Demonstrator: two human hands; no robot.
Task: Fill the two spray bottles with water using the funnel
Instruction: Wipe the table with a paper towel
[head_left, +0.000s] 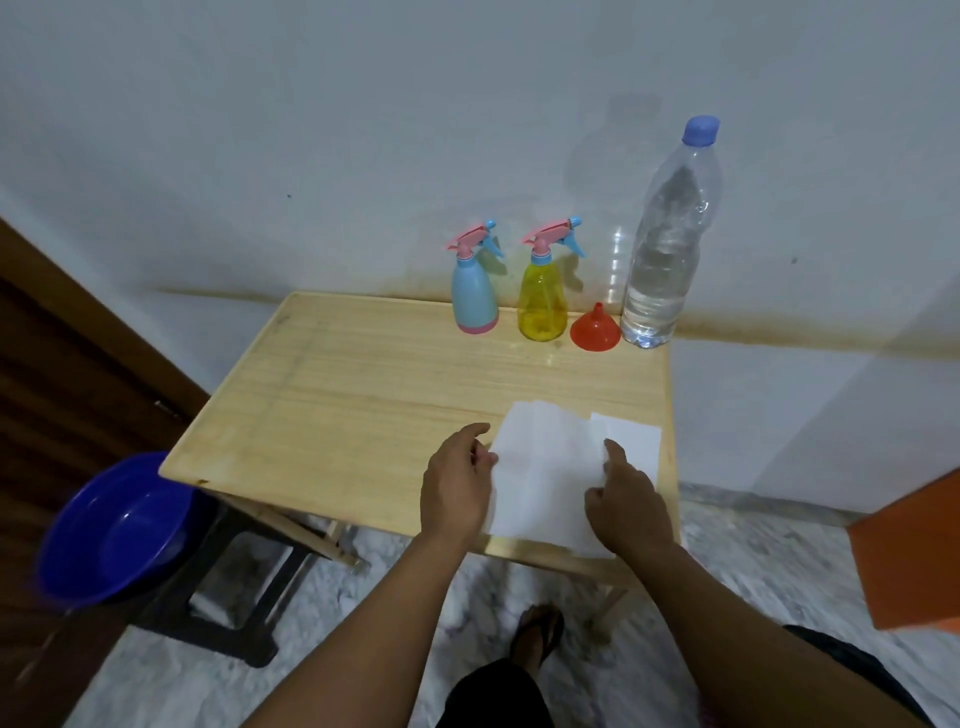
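At the far edge of the wooden table (332, 395) stand a blue spray bottle (474, 296) and a yellow spray bottle (543, 296), both with pink trigger heads on. An orange funnel (595, 328) lies mouth down beside them. A tall clear water bottle (662, 249) with a blue cap stands at the far right corner, partly filled. My left hand (457, 483) rests at the left edge of white paper towels (550, 467) near the front edge. My right hand (626, 499) lies on their right side, index finger extended, other fingers curled.
A blue plastic basin (114, 525) sits on a dark stool left of the table. An orange object (909, 556) juts in at the right edge. A white wall is right behind the table, a brown door stands to the left, and my foot shows on the marble floor.
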